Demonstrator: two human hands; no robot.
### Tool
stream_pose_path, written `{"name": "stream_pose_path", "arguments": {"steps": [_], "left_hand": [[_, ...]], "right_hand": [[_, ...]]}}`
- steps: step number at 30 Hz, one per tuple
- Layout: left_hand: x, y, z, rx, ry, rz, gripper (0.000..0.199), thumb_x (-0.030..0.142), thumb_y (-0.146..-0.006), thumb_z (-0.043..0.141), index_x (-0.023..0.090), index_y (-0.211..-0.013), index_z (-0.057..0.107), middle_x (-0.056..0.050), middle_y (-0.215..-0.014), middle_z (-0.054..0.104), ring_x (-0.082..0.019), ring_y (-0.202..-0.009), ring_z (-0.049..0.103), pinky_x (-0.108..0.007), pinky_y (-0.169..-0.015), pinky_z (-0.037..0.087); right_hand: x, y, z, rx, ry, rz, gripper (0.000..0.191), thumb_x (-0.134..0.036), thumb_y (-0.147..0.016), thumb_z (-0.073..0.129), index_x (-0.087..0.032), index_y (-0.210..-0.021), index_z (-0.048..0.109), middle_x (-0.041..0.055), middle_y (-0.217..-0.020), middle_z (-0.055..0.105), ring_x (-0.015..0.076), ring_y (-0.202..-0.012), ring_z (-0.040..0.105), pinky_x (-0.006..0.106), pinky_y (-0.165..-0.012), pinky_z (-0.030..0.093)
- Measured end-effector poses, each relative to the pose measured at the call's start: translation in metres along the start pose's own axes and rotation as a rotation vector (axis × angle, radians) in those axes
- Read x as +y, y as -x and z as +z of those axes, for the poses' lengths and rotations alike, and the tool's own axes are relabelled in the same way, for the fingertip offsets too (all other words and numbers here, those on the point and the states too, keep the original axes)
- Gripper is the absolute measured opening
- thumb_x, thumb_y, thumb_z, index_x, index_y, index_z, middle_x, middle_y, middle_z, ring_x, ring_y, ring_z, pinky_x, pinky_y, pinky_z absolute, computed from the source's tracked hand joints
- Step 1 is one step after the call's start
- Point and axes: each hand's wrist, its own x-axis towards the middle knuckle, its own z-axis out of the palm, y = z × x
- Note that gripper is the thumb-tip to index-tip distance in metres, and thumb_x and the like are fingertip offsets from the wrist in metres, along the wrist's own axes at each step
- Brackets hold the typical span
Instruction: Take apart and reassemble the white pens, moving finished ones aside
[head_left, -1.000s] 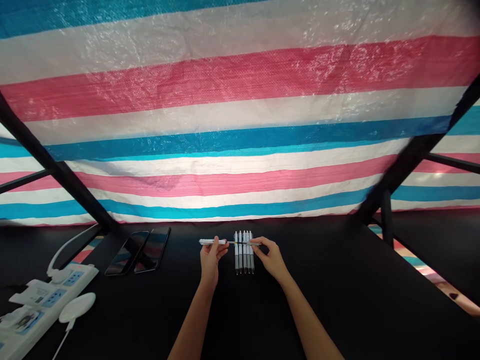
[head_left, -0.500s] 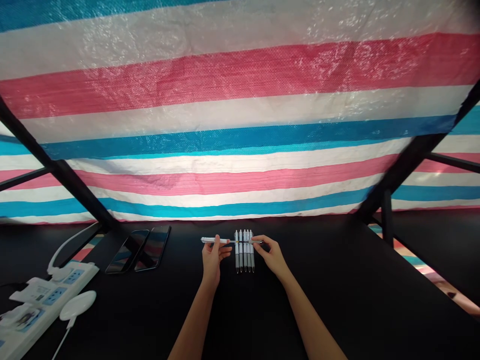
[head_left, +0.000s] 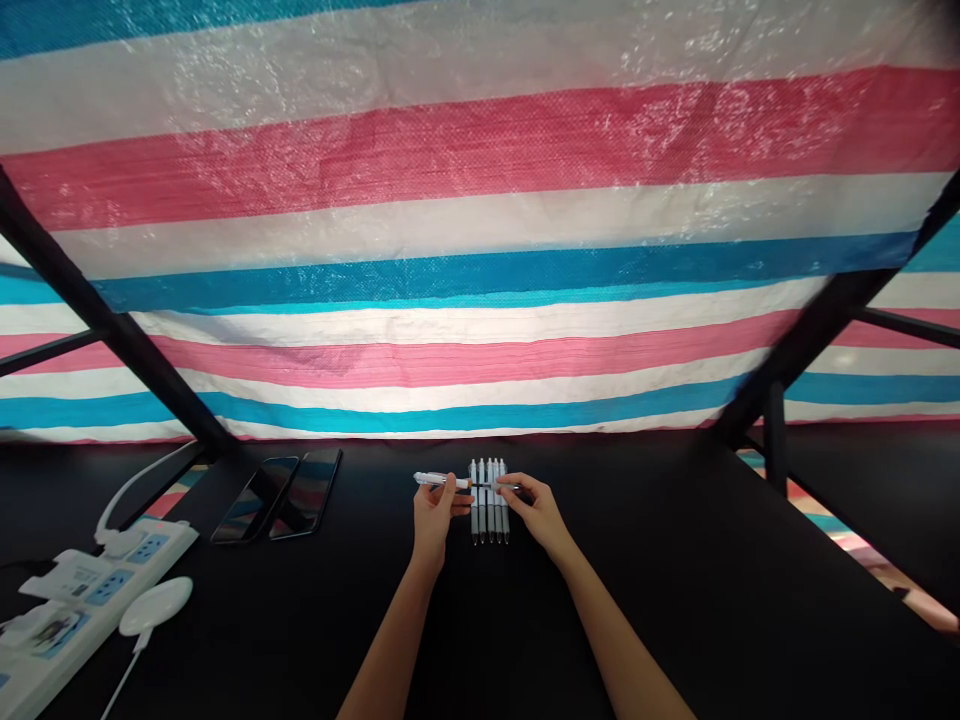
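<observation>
A white pen barrel (head_left: 435, 480) lies sideways in the left hand (head_left: 432, 518), and a thin refill (head_left: 481, 485) bridges from its three o'clock end to a slim grey piece (head_left: 508, 488) in the right hand (head_left: 543, 512). Both grips are narrow: on the left, thumb and fingers pinch the barrel, which crosses the twelve o'clock side of that hand; on the right, thumb and forefinger close on the grey piece, which sits at that hand's ten o'clock. In line with the refill, below it in view, is a row of five pens (head_left: 491, 518) set side by side, white ends at twelve o'clock, grey ends with their tips at six; whether the refill touches them, I cannot tell. Any lettering on the pens is too small to read.

With that row as the centre of the dial, a dark phone (head_left: 253, 500) and a second phone (head_left: 307, 495) lie beside each other at nine o'clock. A white power strip (head_left: 90, 620) with pale blue sockets slants at half past eight; the printed label (head_left: 79, 591) on one plug cannot be made out. A round white charger (head_left: 156, 605) lies just beside it. The desk (head_left: 480, 640) is black. At twelve o'clock hangs a sheet (head_left: 480, 340) striped red, pink, blue and white, with a black bar (head_left: 161, 375) sloping at ten and another bar (head_left: 799, 345) at two
</observation>
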Motion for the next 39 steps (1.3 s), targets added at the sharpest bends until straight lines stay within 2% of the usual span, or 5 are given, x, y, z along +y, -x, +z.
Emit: {"name": "stream_pose_path", "arguments": {"steps": [23, 30, 32, 35, 39], "left_hand": [[-0.0012, 0.0044, 0.0046, -0.154, -0.028, -0.007, 0.037, 0.044, -0.066, 0.07, 0.014, -0.079, 0.054, -0.01, -0.081, 0.072, -0.017, -0.062, 0.068, -0.022, -0.051, 0.052], [-0.0035, 0.0037, 0.0034, -0.168, -0.032, 0.019, 0.036, 0.043, -0.066, 0.07, 0.014, -0.08, 0.054, -0.01, -0.08, 0.072, -0.017, -0.061, 0.068, -0.022, -0.051, 0.052], [-0.0038, 0.0028, 0.0029, -0.164, -0.012, 0.022, 0.035, 0.042, -0.067, 0.07, 0.014, -0.08, 0.053, -0.01, -0.08, 0.072, -0.015, -0.059, 0.067, -0.021, -0.05, 0.051], [-0.0032, 0.0016, 0.0022, -0.136, 0.027, 0.009, 0.035, 0.041, -0.066, 0.071, 0.013, -0.079, 0.054, -0.01, -0.08, 0.072, -0.013, -0.055, 0.065, -0.02, -0.048, 0.049], [-0.0025, 0.0008, 0.0014, -0.096, 0.055, 0.005, 0.037, 0.042, -0.063, 0.073, 0.013, -0.078, 0.054, -0.01, -0.079, 0.071, -0.012, -0.054, 0.064, -0.02, -0.047, 0.048]], "right_hand": [[-0.0057, 0.0018, 0.006, -0.071, -0.053, 0.015, 0.031, -0.044, -0.082, 0.055, -0.017, -0.09, 0.067, 0.0043, -0.072, 0.067, 0.0207, -0.072, 0.062, 0.032, -0.07, 0.047], [-0.0068, 0.0037, 0.0077, -0.082, 0.101, 0.002, 0.05, -0.047, -0.091, 0.036, -0.017, -0.059, 0.06, 0.0033, -0.059, 0.063, 0.014, -0.053, 0.052, 0.027, -0.056, 0.042], [-0.0058, 0.0039, 0.0076, -0.091, 0.115, -0.003, 0.046, -0.046, -0.091, 0.036, -0.017, -0.069, 0.064, 0.0032, -0.061, 0.063, 0.0146, -0.055, 0.054, 0.027, -0.059, 0.043], [-0.0036, 0.0038, 0.0059, -0.08, 0.12, -0.018, 0.031, -0.042, -0.086, 0.048, -0.018, -0.101, 0.061, 0.0024, -0.071, 0.064, 0.0174, -0.067, 0.059, 0.028, -0.063, 0.045], [-0.0021, 0.0033, 0.0022, -0.034, 0.151, -0.092, 0.019, -0.035, -0.08, 0.057, -0.019, -0.092, 0.059, 0.0022, -0.08, 0.061, 0.0162, -0.071, 0.057, 0.027, -0.066, 0.046]]}}
